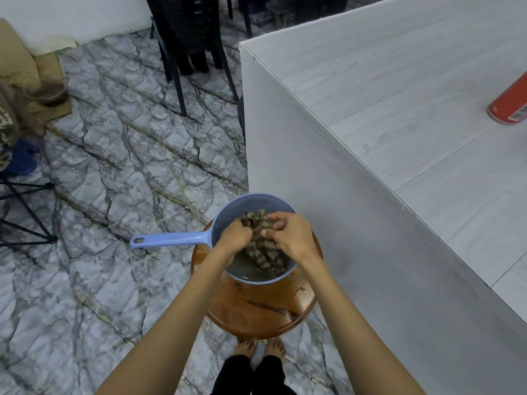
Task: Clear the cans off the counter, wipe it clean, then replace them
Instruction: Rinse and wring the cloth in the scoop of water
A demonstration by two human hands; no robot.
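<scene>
Both my hands grip a wet, brown patterned cloth (pixel 265 253) over a blue plastic dipper (pixel 251 205) with a long handle. My left hand (pixel 233 238) holds the cloth's left side and my right hand (pixel 291 238) holds its right side, fingers curled round it. Murky water lies in the dipper's bottom. The dipper rests on a round brown wooden stool (pixel 256 312). A red can (pixel 510 104) stands on the grey-white counter (pixel 413 109) at the far right edge of view, partly cut off.
The counter's white side panel (pixel 328 223) rises just right of the stool. Black chairs (pixel 188 38) stand at the back. A black metal stand (pixel 25 218) and cardboard (pixel 48 89) lie at the left on the marble-patterned floor. My bare feet (pixel 259 349) are below the stool.
</scene>
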